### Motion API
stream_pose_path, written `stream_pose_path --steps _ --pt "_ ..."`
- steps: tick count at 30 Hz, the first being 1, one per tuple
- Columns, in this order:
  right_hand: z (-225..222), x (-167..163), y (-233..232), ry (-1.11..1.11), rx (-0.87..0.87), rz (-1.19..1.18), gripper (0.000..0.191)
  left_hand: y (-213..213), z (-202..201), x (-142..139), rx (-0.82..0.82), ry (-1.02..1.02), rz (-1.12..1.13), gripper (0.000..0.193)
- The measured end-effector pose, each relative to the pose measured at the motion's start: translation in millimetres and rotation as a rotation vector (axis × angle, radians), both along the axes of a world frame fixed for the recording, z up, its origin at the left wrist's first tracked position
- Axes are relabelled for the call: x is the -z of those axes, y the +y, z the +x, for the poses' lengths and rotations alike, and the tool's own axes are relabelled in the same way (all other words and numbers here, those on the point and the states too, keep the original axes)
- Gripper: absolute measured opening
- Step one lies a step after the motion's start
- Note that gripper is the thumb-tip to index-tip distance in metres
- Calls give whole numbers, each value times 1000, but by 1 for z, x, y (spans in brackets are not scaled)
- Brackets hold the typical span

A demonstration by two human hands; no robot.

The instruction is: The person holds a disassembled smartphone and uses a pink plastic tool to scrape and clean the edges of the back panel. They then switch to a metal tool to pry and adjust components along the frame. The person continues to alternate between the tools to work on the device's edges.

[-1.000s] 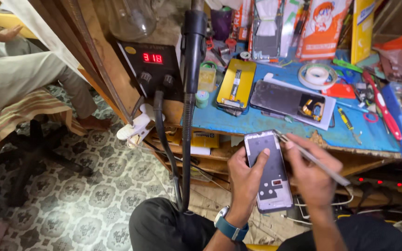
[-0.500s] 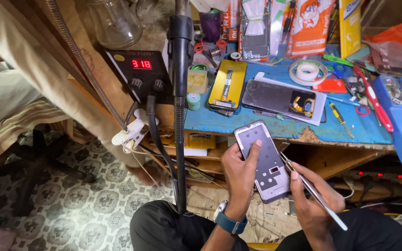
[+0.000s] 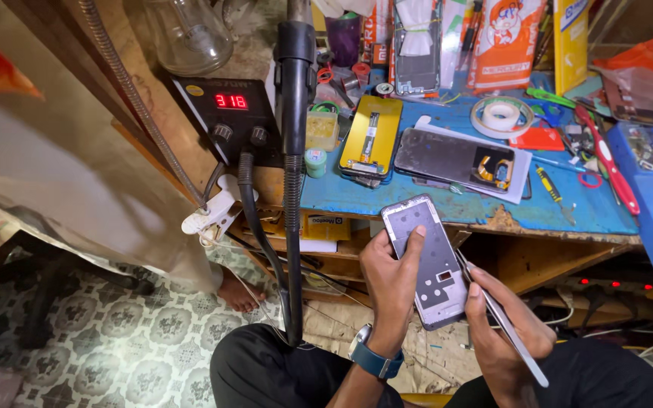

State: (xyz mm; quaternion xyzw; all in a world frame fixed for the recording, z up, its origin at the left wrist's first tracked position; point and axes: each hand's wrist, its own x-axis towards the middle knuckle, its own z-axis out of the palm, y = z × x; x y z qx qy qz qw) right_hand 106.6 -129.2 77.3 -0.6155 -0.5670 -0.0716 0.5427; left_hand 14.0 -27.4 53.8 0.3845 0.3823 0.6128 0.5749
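Observation:
My left hand (image 3: 388, 283) grips a grey phone frame (image 3: 426, 257) from its left side, thumb lying across its face, just below the front edge of the blue workbench (image 3: 447, 204). A watch with a blue strap sits on that wrist. My right hand (image 3: 502, 329) holds metal tweezers (image 3: 502, 321), whose tips rest at the frame's right edge, while the handle runs down to the lower right. Both hands hover above my lap.
A black hot-air station with a red display (image 3: 228, 113) stands at the bench's left, its nozzle and hose (image 3: 294, 151) hanging in front. On the bench lie a yellow phone panel (image 3: 370, 136), a dark screen (image 3: 451, 157), a tape roll (image 3: 502, 115) and screwdrivers. Someone's bare foot (image 3: 237, 291) rests on the patterned floor.
The phone frame and both hands have shifted slightly right and lower in view. The tweezers have swung closer along the frame's right edge. The camera has tilted.

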Motion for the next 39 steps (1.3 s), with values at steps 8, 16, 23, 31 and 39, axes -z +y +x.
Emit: stream_pose_path --steps 8,16,23,31,39 --pt "5 10 -7 10 50 1 22 -3 2 2 -25 -59 -35 20" --pt "22 12 -5 133 88 70 26 -14 -3 6 -86 -497 -166 36" --pt "-4 -1 15 -65 -35 86 22 -26 8 5 -53 -816 -98 48" --pt "-22 4 36 41 65 29 27 -36 5 9 42 -898 -111 59" --pt "-26 17 31 -123 146 34 29 -44 -4 21 101 -831 -71 62"
